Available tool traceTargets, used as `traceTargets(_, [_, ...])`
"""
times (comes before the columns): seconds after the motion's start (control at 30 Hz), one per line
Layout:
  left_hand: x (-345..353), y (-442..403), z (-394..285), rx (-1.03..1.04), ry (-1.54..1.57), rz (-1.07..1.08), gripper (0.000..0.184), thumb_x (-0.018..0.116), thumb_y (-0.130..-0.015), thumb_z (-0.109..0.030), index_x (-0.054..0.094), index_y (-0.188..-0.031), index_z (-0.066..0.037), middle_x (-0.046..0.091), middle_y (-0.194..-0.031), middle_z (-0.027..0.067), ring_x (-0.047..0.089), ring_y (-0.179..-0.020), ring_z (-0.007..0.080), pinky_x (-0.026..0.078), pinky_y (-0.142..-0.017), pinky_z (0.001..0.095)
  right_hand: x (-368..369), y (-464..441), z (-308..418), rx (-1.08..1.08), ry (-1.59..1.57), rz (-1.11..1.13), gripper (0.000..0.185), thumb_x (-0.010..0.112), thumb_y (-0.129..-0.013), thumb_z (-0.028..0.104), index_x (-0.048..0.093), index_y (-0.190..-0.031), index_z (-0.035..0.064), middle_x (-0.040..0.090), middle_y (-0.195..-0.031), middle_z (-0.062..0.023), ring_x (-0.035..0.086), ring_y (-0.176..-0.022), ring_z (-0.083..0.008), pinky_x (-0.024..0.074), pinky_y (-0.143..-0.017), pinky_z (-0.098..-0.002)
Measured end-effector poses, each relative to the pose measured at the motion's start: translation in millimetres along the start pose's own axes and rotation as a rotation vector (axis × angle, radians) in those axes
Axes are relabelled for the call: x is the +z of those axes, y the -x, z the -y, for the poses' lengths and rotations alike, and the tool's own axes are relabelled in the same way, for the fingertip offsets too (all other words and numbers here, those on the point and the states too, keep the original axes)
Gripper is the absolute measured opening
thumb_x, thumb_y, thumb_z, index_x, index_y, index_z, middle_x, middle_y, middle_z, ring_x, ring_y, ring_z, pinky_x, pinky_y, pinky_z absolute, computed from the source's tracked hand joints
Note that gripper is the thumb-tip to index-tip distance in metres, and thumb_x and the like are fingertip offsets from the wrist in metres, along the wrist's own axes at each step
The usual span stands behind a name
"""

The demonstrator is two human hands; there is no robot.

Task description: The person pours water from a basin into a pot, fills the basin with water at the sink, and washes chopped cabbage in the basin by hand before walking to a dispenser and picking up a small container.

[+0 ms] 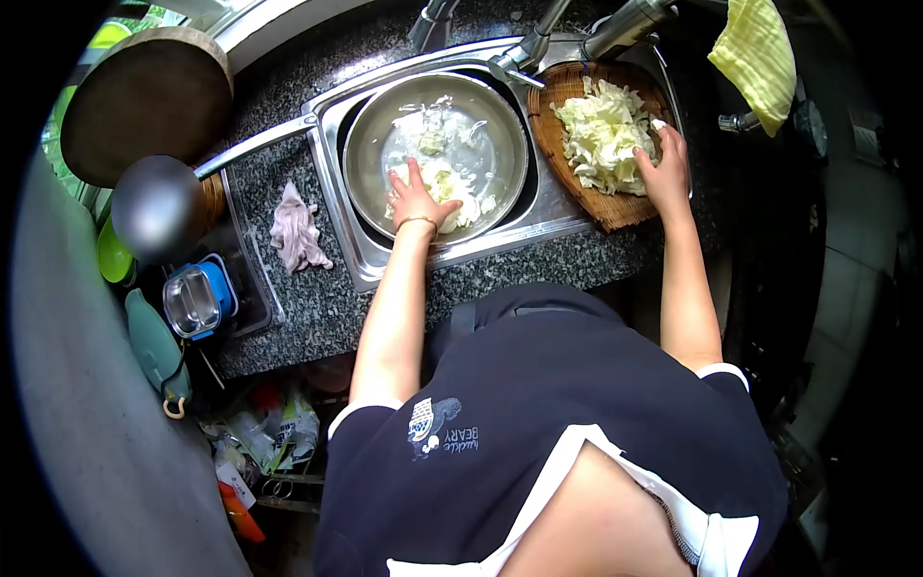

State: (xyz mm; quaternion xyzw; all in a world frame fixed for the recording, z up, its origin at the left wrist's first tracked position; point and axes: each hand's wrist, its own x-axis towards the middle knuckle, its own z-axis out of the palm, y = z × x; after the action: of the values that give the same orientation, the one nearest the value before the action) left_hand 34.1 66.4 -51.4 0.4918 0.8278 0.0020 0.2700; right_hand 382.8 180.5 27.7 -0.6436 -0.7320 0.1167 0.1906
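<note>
A wide metal basin (370,144) with water and pale cabbage pieces (465,213) sits in the left bowl of the sink. My left hand (417,203) is over the near side of the basin, fingers spread, touching the cabbage there. On the right side of the sink, a woven basket (548,130) bears a heap of torn cabbage leaves (601,135). At the right edge of that heap is my right hand (665,171), thumb and fingers apart, its fingertips against the leaves.
Taps (524,56) reach over the sink's far edge. Left of the sink lie a crumpled cloth (298,229), a wok (159,209), a round wooden board (144,106) and a blue-edged container (197,298). A yellow cloth (758,62) hangs at upper right.
</note>
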Motion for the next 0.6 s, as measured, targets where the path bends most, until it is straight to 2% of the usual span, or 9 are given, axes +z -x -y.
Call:
traceTargets(0.1, [13.2, -25.0, -2.0, -0.17, 0.112, 0.077, 0.092, 0.079, -0.059, -0.038, 0.035, -0.137, -0.017, 0.025, -0.14, 0.0276, 0.037, -0.124, 0.0406, 0.041, -0.096, 0.0474, 0.6, 3.3, 7.3, -0.072, -0.084, -0.104, 0.038, 0.064, -0.079, 0.018, 0.054, -0.11, -0.0006, 0.048, -0.121, -0.0139, 0.047, -0.113, -0.03, 0.04, -0.094, -0.0363])
traceTargets(0.17, [39.9, -48.8, 20.6, -0.089, 0.324, 0.059, 0.068, 0.075, -0.062, -0.035, 0.053, -0.122, -0.012, 0.039, -0.129, 0.0297, 0.05, -0.113, 0.0363, 0.043, -0.093, 0.0484, -2.4, 6.2, 29.7, -0.058, -0.333, -0.016, 0.03, 0.062, -0.08, 0.015, 0.057, -0.105, -0.001, 0.05, -0.118, -0.0132, 0.051, -0.109, -0.0273, 0.0448, -0.089, -0.0355])
traceTargets(0.2, [70.6, -70.9, 42.1, -0.013, 0.466, 0.029, 0.048, 0.073, -0.066, -0.029, 0.062, -0.106, -0.006, 0.052, -0.118, 0.0241, 0.059, -0.098, 0.0314, 0.046, -0.091, 0.044, -0.5, 7.7, 44.8, -0.096, -0.35, -0.003, 0.025, 0.06, -0.081, 0.012, 0.058, -0.102, -0.0007, 0.051, -0.116, -0.0129, 0.054, -0.104, -0.0251, 0.049, -0.082, -0.034])
traceTargets(0.23, [53.4, -60.7, 32.7, -0.021, 0.459, 0.034, 0.048, 0.073, -0.066, -0.029, 0.062, -0.106, -0.006, 0.052, -0.118, 0.0241, 0.059, -0.098, 0.0314, 0.046, -0.091, 0.044, 8.5, 9.0, 50.1, -0.193, -0.295, 0.002, 0.023, 0.061, -0.08, 0.011, 0.059, -0.1, 0.0, 0.055, -0.111, -0.0134, 0.056, -0.101, -0.0256, 0.0497, -0.081, -0.0328])
traceTargets(0.3, [14.4, -36.4, 16.2, -0.199, 0.981, 0.183, 0.039, 0.07, -0.071, -0.021, 0.062, -0.105, -0.004, 0.056, -0.113, 0.0185, 0.06, -0.093, 0.029, 0.046, -0.091, 0.0363, 36.6, 14.4, 66.9, -0.373, -0.425, 0.029, 0.017, 0.062, -0.078, 0.012, 0.061, -0.091, 0.001, 0.06, -0.099, -0.0139, 0.059, -0.094, -0.0277, 0.0476, -0.084, -0.034])
traceTargets(0.33, [7.8, -30.8, 14.5, -0.2, 1.099, 0.153, 0.035, 0.066, -0.076, -0.014, 0.061, -0.109, -0.004, 0.056, -0.116, 0.0143, 0.056, -0.101, 0.025, 0.045, -0.09, 0.0318, 44.8, 18.4, 82.7, -0.359, -0.46, 0.164, 0.016, 0.062, -0.078, 0.013, 0.06, -0.09, 0.0019, 0.06, -0.097, -0.0135, 0.058, -0.092, -0.0281, 0.0481, -0.081, -0.0352])
traceTargets(0.43, [24.5, -38.6, 44.9, 0.03, 0.965, -0.111, 0.04, 0.065, -0.077, -0.013, 0.06, -0.116, -0.006, 0.056, -0.114, 0.014, 0.055, -0.104, 0.0248, 0.045, -0.088, 0.0329, 101.1, 30.8, 116.0, -0.566, -0.317, 0.508, 0.023, 0.063, -0.079, 0.021, 0.06, -0.098, 0.0098, 0.056, -0.105, -0.01, 0.054, -0.099, -0.0266, 0.0458, -0.083, -0.0367])
traceTargets(0.5, [24.1, -34.9, 58.6, 0.009, 0.925, -0.08, 0.046, 0.063, -0.076, -0.011, 0.058, -0.121, -0.014, 0.056, -0.112, 0.0148, 0.054, -0.105, 0.0279, 0.044, -0.091, 0.0352, 149.2, 45.3, 130.9, -0.69, -0.243, 0.552, 0.031, 0.065, -0.077, 0.027, 0.06, -0.104, 0.0128, 0.054, -0.11, -0.0094, 0.049, -0.108, -0.0283, 0.0421, -0.087, -0.042])
traceTargets(0.6, [0.9, -16.9, 57.2, 0.053, 0.381, -0.167, 0.049, 0.058, -0.074, -0.004, 0.059, -0.12, -0.023, 0.05, -0.119, 0.0182, 0.045, -0.113, 0.0356, 0.037, -0.098, 0.0383, 175.0, 47.6, 152.2, -0.828, -0.132, 0.655, 0.033, 0.066, -0.076, 0.029, 0.062, -0.105, 0.0134, 0.054, -0.112, -0.009, 0.046, -0.112, -0.0275, 0.0389, -0.088, -0.048])
